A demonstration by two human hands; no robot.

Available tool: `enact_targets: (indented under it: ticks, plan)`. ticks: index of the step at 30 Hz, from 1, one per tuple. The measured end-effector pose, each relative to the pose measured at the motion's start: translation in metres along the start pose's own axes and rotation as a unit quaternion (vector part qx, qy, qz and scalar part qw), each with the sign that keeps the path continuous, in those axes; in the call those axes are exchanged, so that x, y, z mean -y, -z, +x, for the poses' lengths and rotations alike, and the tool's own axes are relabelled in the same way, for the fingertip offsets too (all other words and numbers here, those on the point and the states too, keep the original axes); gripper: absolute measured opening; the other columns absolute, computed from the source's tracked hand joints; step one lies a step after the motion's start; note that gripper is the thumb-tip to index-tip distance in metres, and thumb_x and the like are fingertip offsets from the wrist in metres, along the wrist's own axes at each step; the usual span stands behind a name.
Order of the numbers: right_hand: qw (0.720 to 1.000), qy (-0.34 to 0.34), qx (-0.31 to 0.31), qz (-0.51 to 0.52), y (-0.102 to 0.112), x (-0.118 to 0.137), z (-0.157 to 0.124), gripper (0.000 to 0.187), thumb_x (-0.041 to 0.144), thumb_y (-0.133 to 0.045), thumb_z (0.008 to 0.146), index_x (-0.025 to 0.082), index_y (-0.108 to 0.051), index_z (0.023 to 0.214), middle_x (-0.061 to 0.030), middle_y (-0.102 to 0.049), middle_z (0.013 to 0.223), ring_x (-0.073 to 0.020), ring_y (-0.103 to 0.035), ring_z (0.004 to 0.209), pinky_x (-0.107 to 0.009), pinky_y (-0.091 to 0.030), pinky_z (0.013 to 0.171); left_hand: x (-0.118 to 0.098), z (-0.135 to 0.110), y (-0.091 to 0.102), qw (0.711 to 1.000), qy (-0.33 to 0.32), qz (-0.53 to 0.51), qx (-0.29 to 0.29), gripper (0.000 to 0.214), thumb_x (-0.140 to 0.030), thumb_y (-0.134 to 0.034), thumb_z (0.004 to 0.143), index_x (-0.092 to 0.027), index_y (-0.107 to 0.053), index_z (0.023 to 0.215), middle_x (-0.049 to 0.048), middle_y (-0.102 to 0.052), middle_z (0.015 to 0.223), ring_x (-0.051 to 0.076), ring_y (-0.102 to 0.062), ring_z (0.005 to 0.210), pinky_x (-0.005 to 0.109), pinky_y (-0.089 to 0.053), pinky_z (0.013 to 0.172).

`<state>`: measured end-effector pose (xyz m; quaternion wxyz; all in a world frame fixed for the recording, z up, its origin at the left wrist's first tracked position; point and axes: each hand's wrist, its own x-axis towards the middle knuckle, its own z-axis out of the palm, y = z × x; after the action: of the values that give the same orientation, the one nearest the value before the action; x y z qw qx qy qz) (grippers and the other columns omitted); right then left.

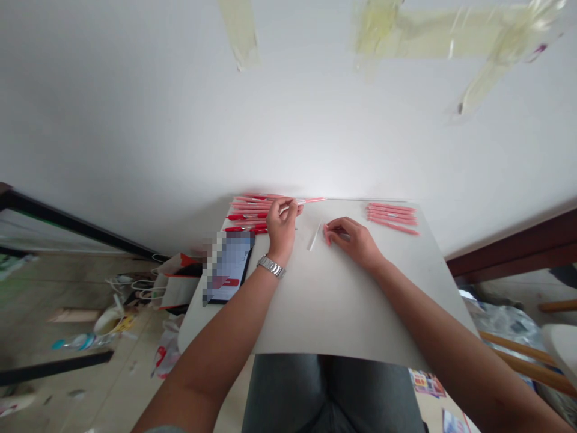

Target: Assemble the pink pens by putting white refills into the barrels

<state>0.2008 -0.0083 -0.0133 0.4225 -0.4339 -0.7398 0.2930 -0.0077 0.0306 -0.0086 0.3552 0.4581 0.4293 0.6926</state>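
Note:
My left hand [283, 222], with a metal watch on the wrist, pinches a slim pink pen [315, 199] above the far side of the table. Beneath and to the left of it lie several pink and red pens [247, 206]. On the tabletop my right hand [354, 237] has its fingers closed on a small pink part [327, 234], most of it hidden by the fingers. A clear, whitish tube [315, 235] lies between the hands, just left of the pink part. Right of my right hand is a row of several pink pens [392, 216].
A tablet-like device [232, 267], partly blurred, lies at the left of the white table [333, 313]. The wall [306, 120] stands directly behind the table. Bags and a bottle [81, 342] are on the floor at left; a plastic bag [509, 322] is at right.

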Motion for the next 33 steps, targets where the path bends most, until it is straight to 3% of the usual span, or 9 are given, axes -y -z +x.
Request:
enact_targets:
  ticks: [4,8,14,19,23,29,33]
  plan:
    - [0.992,-0.089,-0.069,0.051,0.004,-0.002,0.002,0.027,0.048,-0.07,0.093,0.023,-0.069,0.105,-0.0055,-0.075,0.1,-0.0209,-0.073,0.09,-0.04,-0.061,0.086,-0.004,-0.003,-0.002,0.998,0.018,-0.021,0.047,0.033,-0.048,-0.078,0.09,-0.02,-0.067,0.102,0.005,-0.073,0.1,0.017,-0.077,0.089,0.036,-0.066,0.091]
    - [0.961,-0.149,-0.105,0.21,0.01,-0.001,0.004,0.044,0.056,-0.075,0.089,0.024,-0.067,0.118,-0.0054,-0.077,0.101,-0.0186,-0.072,0.087,-0.036,-0.06,0.083,-0.013,-0.01,-0.006,0.99,0.038,-0.018,0.133,0.034,-0.048,-0.079,0.089,-0.019,-0.069,0.102,0.0058,-0.075,0.099,0.018,-0.077,0.091,0.036,-0.065,0.093]
    - [0.906,-0.182,-0.13,0.36,0.013,-0.003,0.006,0.039,0.054,-0.081,0.085,0.025,-0.073,0.109,-0.0018,-0.075,0.095,-0.0122,-0.068,0.082,-0.026,-0.057,0.077,-0.02,-0.021,-0.011,0.978,0.021,0.014,0.205,0.027,-0.042,-0.078,0.09,-0.019,-0.07,0.1,0.0052,-0.075,0.099,0.018,-0.077,0.094,0.03,-0.062,0.088]
    - [0.901,-0.193,-0.153,0.356,0.015,-0.008,0.007,0.04,0.053,-0.085,0.08,0.026,-0.074,0.107,-0.0005,-0.073,0.093,-0.0126,-0.069,0.083,-0.027,-0.06,0.079,-0.023,-0.027,-0.013,0.966,0.019,0.025,0.255,0.018,-0.037,-0.073,0.095,-0.02,-0.067,0.099,0.0005,-0.072,0.086,0.015,-0.075,0.074,0.03,-0.06,0.082]
    - [0.9,-0.192,-0.165,0.354,0.016,-0.006,0.007,0.041,0.052,-0.087,0.078,0.026,-0.073,0.106,-0.0004,-0.075,0.097,-0.0149,-0.074,0.089,-0.032,-0.062,0.091,-0.026,-0.03,-0.015,0.959,-0.003,0.064,0.274,0.015,-0.035,-0.069,0.098,-0.02,-0.066,0.101,-0.0008,-0.071,0.082,0.014,-0.074,0.068,0.033,-0.061,0.087]
    - [0.908,-0.181,-0.178,0.334,0.017,-0.008,0.007,0.04,0.053,-0.084,0.081,0.025,-0.071,0.107,-0.0044,-0.079,0.106,-0.0178,-0.076,0.094,-0.041,-0.062,0.1,-0.024,-0.027,-0.011,0.946,-0.088,0.161,0.267,0.01,-0.028,-0.069,0.097,-0.021,-0.069,0.104,0.0027,-0.073,0.098,0.016,-0.073,0.094,0.033,-0.058,0.097]
    - [0.929,-0.146,-0.213,0.264,0.022,-0.016,0.005,0.039,0.052,-0.081,0.085,0.024,-0.071,0.109,-0.0069,-0.08,0.108,-0.0203,-0.078,0.092,-0.046,-0.064,0.098,-0.023,-0.024,-0.006,0.903,-0.156,0.291,0.275,0.021,-0.025,-0.076,0.092,-0.024,-0.07,0.112,0.0052,-0.068,0.112,0.021,-0.065,0.109,0.038,-0.054,0.102]
